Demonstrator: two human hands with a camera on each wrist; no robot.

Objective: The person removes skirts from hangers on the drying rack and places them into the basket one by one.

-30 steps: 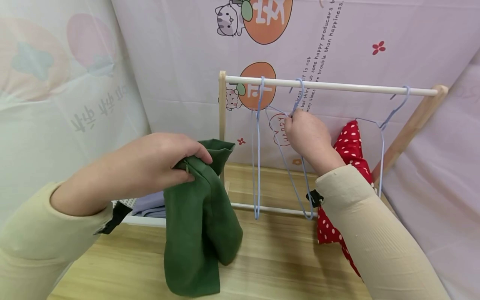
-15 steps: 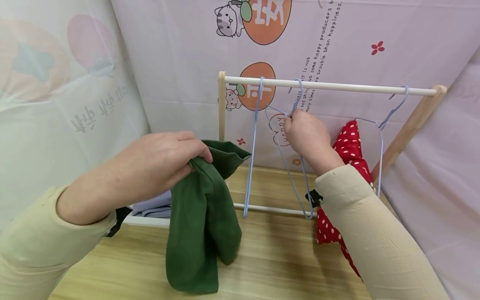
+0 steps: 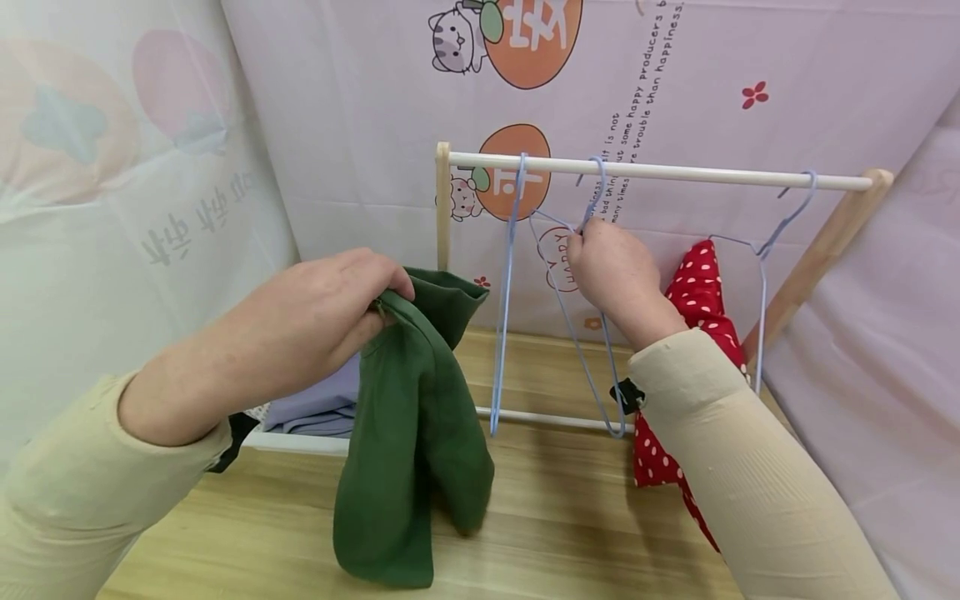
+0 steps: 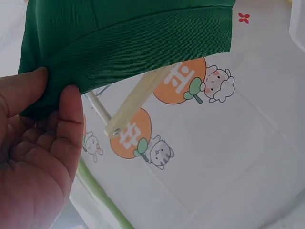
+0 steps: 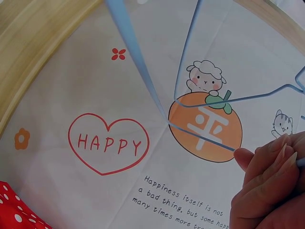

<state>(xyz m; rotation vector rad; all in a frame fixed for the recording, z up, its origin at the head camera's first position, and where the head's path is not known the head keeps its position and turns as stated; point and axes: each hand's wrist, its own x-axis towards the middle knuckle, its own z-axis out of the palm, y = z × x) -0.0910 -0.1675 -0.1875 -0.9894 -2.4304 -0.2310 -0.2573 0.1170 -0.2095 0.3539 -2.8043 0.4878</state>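
Note:
My left hand [image 3: 300,321] pinches a green garment [image 3: 416,433] by its hemmed edge, so the cloth hangs in folds over the table. In the left wrist view, thumb and fingers grip one end of the ribbed green band [image 4: 157,47]. My right hand [image 3: 615,275] grips a blue hanger [image 3: 570,325] just below its hook, and the hook is over the rack's rail [image 3: 690,173]. Part of that hanger is hidden behind the hand and forearm. A second blue hanger [image 3: 504,308] hangs on the rail between the garment and my right hand.
A red polka-dot garment [image 3: 697,283] is on another blue hanger [image 3: 780,229] at the rack's right end, partly behind my right forearm. Folded lavender cloth [image 3: 318,408] lies in a white basket [image 3: 296,442] at left. Printed curtain [image 3: 360,125] stands behind.
My left hand shifts slightly right and up with the green garment. The left hanger's lower end has swung left, after the garment came up against it. My right hand stays in place.

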